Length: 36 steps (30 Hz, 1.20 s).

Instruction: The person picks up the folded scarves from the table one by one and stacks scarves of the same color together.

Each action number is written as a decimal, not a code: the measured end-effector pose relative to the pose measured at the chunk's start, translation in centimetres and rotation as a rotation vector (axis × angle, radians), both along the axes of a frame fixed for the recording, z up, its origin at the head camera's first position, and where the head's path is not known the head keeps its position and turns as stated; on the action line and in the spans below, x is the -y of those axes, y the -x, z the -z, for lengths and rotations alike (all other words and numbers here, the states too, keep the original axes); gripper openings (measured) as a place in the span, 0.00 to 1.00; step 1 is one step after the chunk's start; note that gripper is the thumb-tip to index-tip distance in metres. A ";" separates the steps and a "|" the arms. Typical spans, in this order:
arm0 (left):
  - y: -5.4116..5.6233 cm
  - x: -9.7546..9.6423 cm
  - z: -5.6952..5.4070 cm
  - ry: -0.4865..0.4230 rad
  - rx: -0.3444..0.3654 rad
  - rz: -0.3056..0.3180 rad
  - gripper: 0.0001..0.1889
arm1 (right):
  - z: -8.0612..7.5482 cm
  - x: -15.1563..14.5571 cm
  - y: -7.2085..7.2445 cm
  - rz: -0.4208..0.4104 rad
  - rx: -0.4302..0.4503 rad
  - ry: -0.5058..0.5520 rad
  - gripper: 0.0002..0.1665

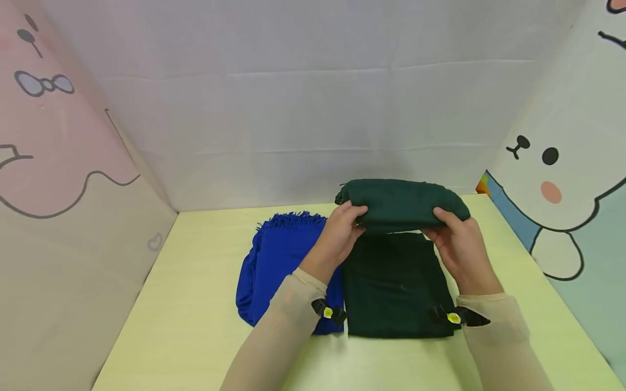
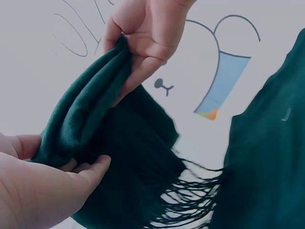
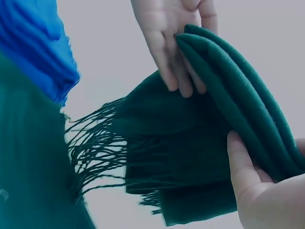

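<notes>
A dark green fringed scarf (image 1: 403,203), folded in thick layers, is held up over the table between both hands. My left hand (image 1: 340,233) pinches its left part, thumb on top; my right hand (image 1: 459,247) grips the right part the same way. Beneath lies a flat, folded dark green cloth (image 1: 391,288). In the right wrist view, green fringe (image 3: 97,148) strands hang from the held scarf toward the lower cloth; whether they are one piece I cannot tell. A folded blue scarf (image 1: 286,260) with fringe along its far edge lies at the left, partly behind my left forearm.
The pale yellow table (image 1: 195,304) meets a white cloth wall (image 1: 313,108) at the back. Side panels with cartoon animals stand at left (image 1: 58,136) and right (image 1: 567,217). Each wrist wears a dark strap with a yellow mark.
</notes>
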<state>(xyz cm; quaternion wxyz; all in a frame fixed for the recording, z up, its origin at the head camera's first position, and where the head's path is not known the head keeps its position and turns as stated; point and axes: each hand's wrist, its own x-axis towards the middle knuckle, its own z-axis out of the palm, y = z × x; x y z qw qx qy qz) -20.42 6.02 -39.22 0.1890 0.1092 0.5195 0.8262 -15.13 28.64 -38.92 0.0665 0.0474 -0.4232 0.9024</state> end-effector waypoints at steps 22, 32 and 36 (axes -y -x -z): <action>-4.7 1.4 4.8 -0.155 0.268 0.117 0.21 | 4.8 0.0 -5.6 -0.074 0.177 -0.076 0.14; -8.2 1.7 6.9 -0.154 0.394 0.043 0.20 | 6.7 0.5 -7.9 -0.094 0.343 -0.166 0.43; -9.9 1.5 7.9 -0.176 0.430 0.006 0.34 | 7.6 0.5 -8.8 -0.087 0.415 -0.199 0.44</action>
